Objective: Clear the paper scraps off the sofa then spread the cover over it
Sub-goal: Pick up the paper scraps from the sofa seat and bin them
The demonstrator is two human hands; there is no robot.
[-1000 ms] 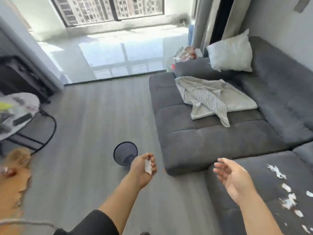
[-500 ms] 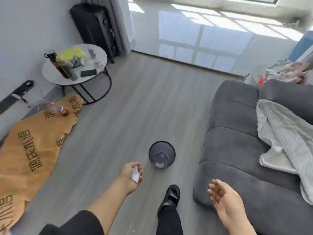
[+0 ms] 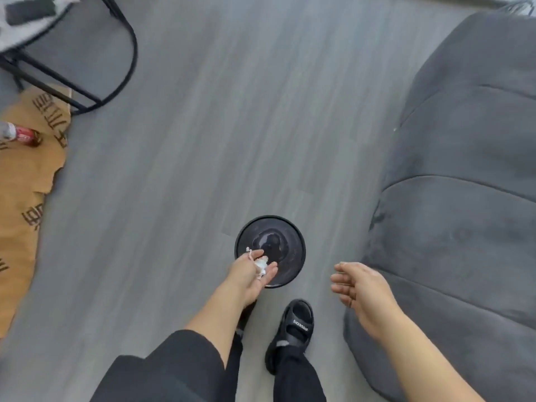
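A person stands on a gray wood-look floor point(image 3: 203, 140) and looks down. Their left hand point(image 3: 251, 272) reaches over the near rim of a round black wastebasket point(image 3: 270, 218), thumb and fingers loosely curled around crumpled white paper scraps point(image 3: 261, 263). The right hand point(image 3: 359, 288) hangs beside it, empty, with relaxed, slightly bent fingers, in front of the gray sofa point(image 3: 464, 198). A black sandal point(image 3: 294, 326) is planted just below the basket.

Left hand point(image 3: 249, 271) holds paper scraps point(image 3: 261, 264) over the bin point(image 3: 294, 245) — right hand point(image 3: 359, 288) relaxed beside the sofa point(image 3: 464, 198).
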